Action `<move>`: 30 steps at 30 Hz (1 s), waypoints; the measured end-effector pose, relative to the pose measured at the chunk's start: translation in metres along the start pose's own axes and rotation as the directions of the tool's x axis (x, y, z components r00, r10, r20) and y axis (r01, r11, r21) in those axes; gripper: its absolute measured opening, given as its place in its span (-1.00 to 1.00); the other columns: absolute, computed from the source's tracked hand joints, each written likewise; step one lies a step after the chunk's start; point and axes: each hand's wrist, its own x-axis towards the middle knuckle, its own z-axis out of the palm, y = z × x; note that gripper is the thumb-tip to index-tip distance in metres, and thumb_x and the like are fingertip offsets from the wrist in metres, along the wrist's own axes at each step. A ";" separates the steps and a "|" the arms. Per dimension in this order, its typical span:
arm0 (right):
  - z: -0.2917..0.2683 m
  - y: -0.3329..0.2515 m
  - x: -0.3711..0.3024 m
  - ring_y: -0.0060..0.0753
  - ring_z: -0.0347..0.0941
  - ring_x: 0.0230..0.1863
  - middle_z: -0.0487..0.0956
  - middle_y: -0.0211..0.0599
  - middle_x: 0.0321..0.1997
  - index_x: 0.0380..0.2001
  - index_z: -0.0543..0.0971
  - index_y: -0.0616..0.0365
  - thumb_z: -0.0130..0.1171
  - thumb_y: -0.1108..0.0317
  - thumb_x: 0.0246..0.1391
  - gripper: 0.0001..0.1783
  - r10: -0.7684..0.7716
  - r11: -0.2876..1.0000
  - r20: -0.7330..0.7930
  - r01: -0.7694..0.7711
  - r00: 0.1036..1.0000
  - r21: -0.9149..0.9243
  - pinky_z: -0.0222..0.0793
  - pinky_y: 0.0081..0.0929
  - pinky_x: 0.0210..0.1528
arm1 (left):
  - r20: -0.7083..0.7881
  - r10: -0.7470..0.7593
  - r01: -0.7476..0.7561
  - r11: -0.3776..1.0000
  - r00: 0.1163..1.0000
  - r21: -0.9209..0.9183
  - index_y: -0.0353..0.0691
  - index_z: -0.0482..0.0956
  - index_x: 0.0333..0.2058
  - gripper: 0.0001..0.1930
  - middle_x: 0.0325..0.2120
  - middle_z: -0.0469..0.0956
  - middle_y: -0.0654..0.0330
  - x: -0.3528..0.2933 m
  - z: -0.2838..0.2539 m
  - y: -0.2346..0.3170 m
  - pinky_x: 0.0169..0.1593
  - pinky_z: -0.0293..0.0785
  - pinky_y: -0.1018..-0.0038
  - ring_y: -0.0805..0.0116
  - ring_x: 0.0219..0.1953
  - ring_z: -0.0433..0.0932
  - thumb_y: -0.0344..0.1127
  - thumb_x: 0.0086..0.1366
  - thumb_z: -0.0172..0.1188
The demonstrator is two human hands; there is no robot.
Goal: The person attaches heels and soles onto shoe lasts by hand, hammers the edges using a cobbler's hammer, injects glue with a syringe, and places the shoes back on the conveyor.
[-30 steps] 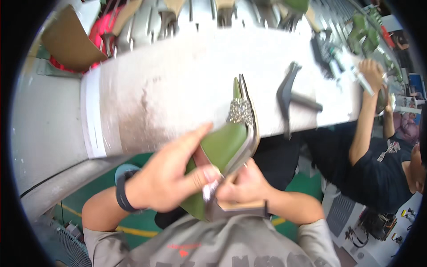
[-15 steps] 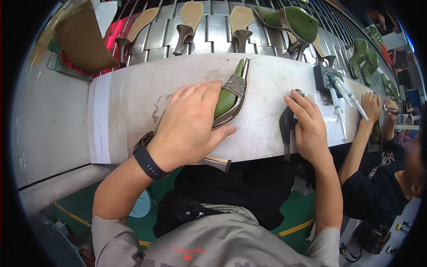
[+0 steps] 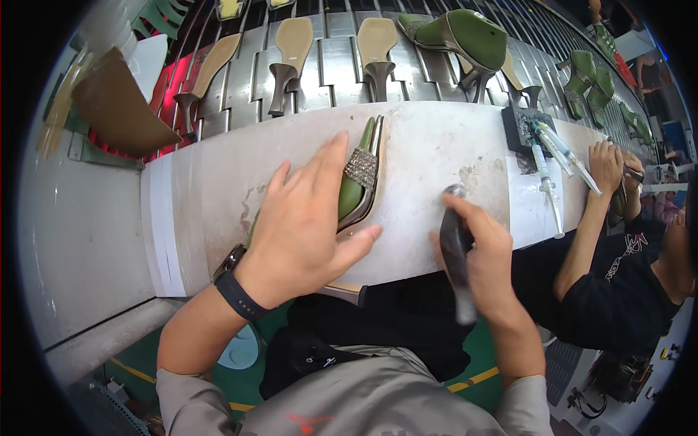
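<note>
My left hand, wearing a dark wristband, lies with fingers stretched out over a green pointed shoe. A glittery band crosses the shoe's front part. The hand covers much of the shoe's rear. Below that hand a tan and grey-brown heel piece sticks out at the table's front edge; whether it belongs to the same shoe is hidden. My right hand is closed around a dark hand tool with a rounded metal end. The tool's lower end is blurred; its exact kind I cannot make out.
Behind the white table runs a metal slat conveyor with tan heeled soles and a green heeled shoe. A black block and syringes stand at right, near a co-worker's hands.
My right hand has picked the dark tool up off the table and moved it left. My left hand's fingers are spread more over the shoe. The view has shifted slightly.
</note>
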 end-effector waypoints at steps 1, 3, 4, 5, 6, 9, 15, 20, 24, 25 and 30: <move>0.003 -0.009 0.002 -0.15 0.56 -0.24 0.60 -0.09 -0.18 0.14 0.60 0.30 0.39 0.60 -0.02 -0.43 -0.007 1.000 0.003 0.007 1.000 0.017 0.49 -0.32 -0.20 | -0.072 0.038 -0.037 0.999 0.997 0.011 -0.45 0.14 0.44 -0.03 0.06 0.55 -0.23 0.006 0.002 -0.001 0.17 0.42 0.02 -0.26 0.03 0.55 -0.20 0.17 0.46; -0.010 -0.028 0.003 -0.25 0.62 -0.13 0.65 -0.09 -0.13 0.13 0.62 0.29 0.43 0.49 0.08 -0.49 0.113 0.858 0.135 -0.166 0.984 0.486 0.50 -0.32 -0.11 | -0.139 0.094 -0.094 0.996 0.986 0.004 -0.44 0.09 0.47 0.04 -0.02 0.58 -0.22 0.016 0.002 0.001 0.09 0.47 0.02 -0.27 -0.03 0.58 -0.23 0.12 0.50; -0.007 -0.024 0.007 -0.28 0.63 -0.02 0.68 -0.07 -0.09 0.11 0.62 0.31 0.42 0.43 0.11 -0.52 0.046 0.801 0.043 -0.062 0.998 0.596 0.52 -0.34 0.06 | -0.046 0.033 -0.036 0.998 0.998 -0.050 -0.44 0.07 0.48 0.07 -0.10 0.60 -0.21 0.019 -0.001 0.003 0.01 0.49 0.02 -0.29 -0.09 0.59 -0.26 0.10 0.51; -0.004 -0.025 0.012 -0.28 0.63 -0.02 0.68 -0.07 -0.09 0.11 0.62 0.31 0.42 0.43 0.11 -0.52 0.056 0.799 0.044 -0.071 0.997 0.597 0.52 -0.34 0.06 | 0.050 -0.025 0.029 0.995 0.998 -0.098 -0.44 0.04 0.49 0.10 -0.18 0.62 -0.19 0.021 -0.003 0.005 -0.06 0.51 0.03 -0.30 -0.15 0.60 -0.29 0.08 0.52; -0.001 -0.029 0.018 -0.24 0.63 0.04 0.69 -0.02 -0.05 0.10 0.62 0.32 0.41 0.41 0.12 -0.54 0.112 0.628 0.011 -0.079 0.994 0.774 0.50 -0.33 0.15 | 0.060 -0.024 0.030 0.994 0.998 -0.102 -0.44 0.04 0.49 0.10 -0.18 0.62 -0.19 0.023 -0.003 0.005 -0.06 0.51 0.03 -0.30 -0.15 0.60 -0.29 0.08 0.52; -0.005 -0.035 0.036 -0.18 0.62 0.17 0.68 0.08 0.10 0.07 0.62 0.35 0.36 0.37 0.19 -0.58 0.204 0.336 0.071 -0.138 0.976 0.932 0.46 -0.30 0.31 | 0.077 -0.030 0.037 0.995 0.997 -0.095 -0.47 0.03 0.49 0.10 -0.24 0.62 -0.17 0.024 -0.007 -0.002 -0.16 0.49 0.02 -0.28 -0.24 0.60 -0.29 0.08 0.52; -0.003 -0.036 0.077 -0.51 0.67 -0.01 0.75 -0.12 0.01 0.02 0.63 0.31 0.42 0.45 0.19 -0.65 0.051 0.639 0.266 -0.236 0.963 0.732 0.58 -0.49 0.05 | 0.018 0.016 -0.012 0.982 1.000 -0.186 -0.54 0.02 0.48 0.13 -0.21 0.59 -0.09 0.024 -0.002 -0.009 -0.14 0.47 0.09 -0.15 -0.22 0.59 -0.42 0.00 0.53; -0.013 -0.038 0.114 -0.57 0.66 -0.08 0.76 -0.19 -0.07 -0.01 0.64 0.30 0.42 0.43 0.19 -0.67 0.082 0.673 0.379 -0.331 0.922 0.661 0.57 -0.53 -0.02 | 0.104 -0.035 0.052 0.986 0.994 -0.160 -0.49 0.09 0.47 0.08 0.18 0.48 -0.32 0.024 -0.012 -0.011 -0.01 0.51 0.13 -0.13 -0.10 0.61 -0.33 0.03 0.50; -0.005 -0.034 0.134 -0.61 0.64 -0.16 0.76 -0.22 -0.12 -0.07 0.66 0.31 0.39 0.46 0.19 -0.75 0.089 0.679 0.312 -0.287 0.946 0.676 0.54 -0.58 -0.09 | 0.119 -0.026 0.043 0.989 0.992 -0.142 -0.52 0.10 0.46 0.08 0.18 0.48 -0.32 0.025 -0.013 -0.011 -0.02 0.51 0.14 -0.11 -0.13 0.60 -0.32 0.03 0.51; 0.000 -0.034 0.140 -0.62 0.63 -0.18 0.77 -0.23 -0.15 -0.10 0.67 0.32 0.38 0.46 0.20 -0.76 0.106 0.656 0.276 -0.276 0.955 0.702 0.54 -0.59 -0.11 | 0.106 -0.019 0.034 0.990 0.994 -0.140 -0.53 0.10 0.46 0.08 0.17 0.48 -0.32 0.024 -0.012 -0.012 -0.03 0.51 0.14 -0.10 -0.14 0.60 -0.32 0.02 0.51; -0.003 -0.038 0.149 -0.28 0.70 -0.05 0.76 0.04 -0.08 -0.12 0.63 0.37 0.31 0.34 0.12 -0.67 0.172 0.705 0.373 -0.378 0.912 0.600 0.53 -0.37 0.16 | 0.098 -0.010 0.025 0.988 0.995 -0.149 -0.53 0.10 0.45 0.10 0.16 0.50 -0.29 0.022 -0.012 -0.015 -0.05 0.52 0.14 -0.11 -0.14 0.60 -0.35 -0.01 0.53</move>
